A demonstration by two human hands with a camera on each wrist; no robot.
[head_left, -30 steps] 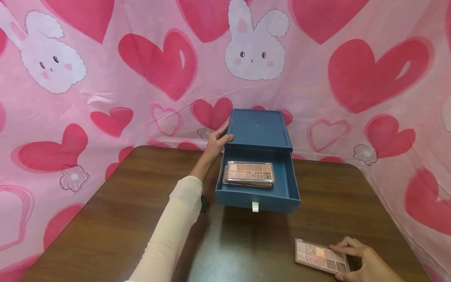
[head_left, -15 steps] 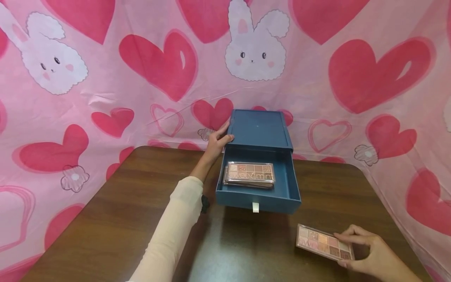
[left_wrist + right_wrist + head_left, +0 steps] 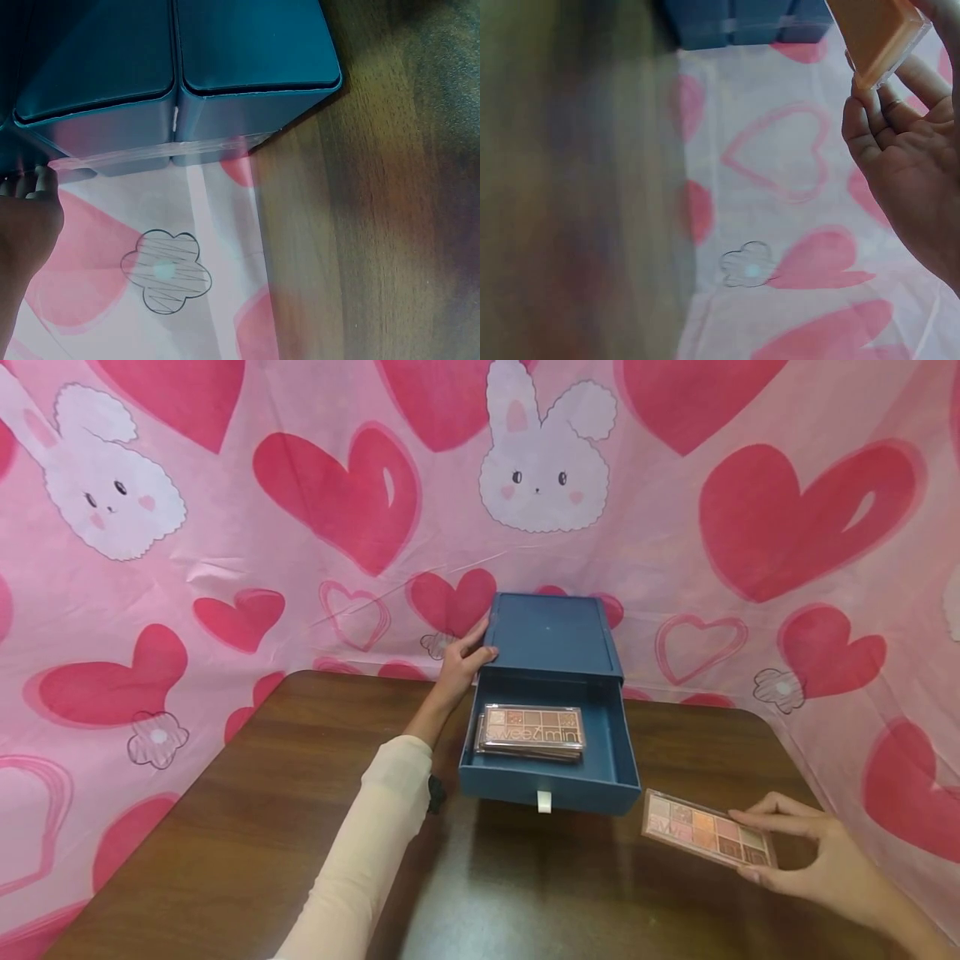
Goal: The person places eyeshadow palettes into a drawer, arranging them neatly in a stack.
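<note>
A blue drawer box (image 3: 551,631) stands toward the back of the table, its drawer (image 3: 551,789) pulled out toward me. Inside the drawer, on the left, lies a small stack of eyeshadow palettes (image 3: 532,727). My left hand (image 3: 459,667) rests against the box's left side, fingers along the wall and thumb at the upper front corner. To the right of the drawer, my right hand (image 3: 813,852) pinches another eyeshadow palette (image 3: 705,831) by its right end, thumb on one long edge and fingers on the other. The right wrist view shows this palette (image 3: 881,34) tilted above the fingers.
A white pull tab (image 3: 544,802) hangs on the drawer front. In the left wrist view, the blue box units (image 3: 259,45) sit side by side. Behind the wooden table (image 3: 300,827) hangs a pink cloth (image 3: 420,543) with hearts and rabbits. Something small and dark (image 3: 437,795) shows beside the left sleeve.
My right hand has raised the palette off the table and carried it away from me, slightly rightward, to near the drawer's front right corner. The left hand, box and drawer have stayed put.
</note>
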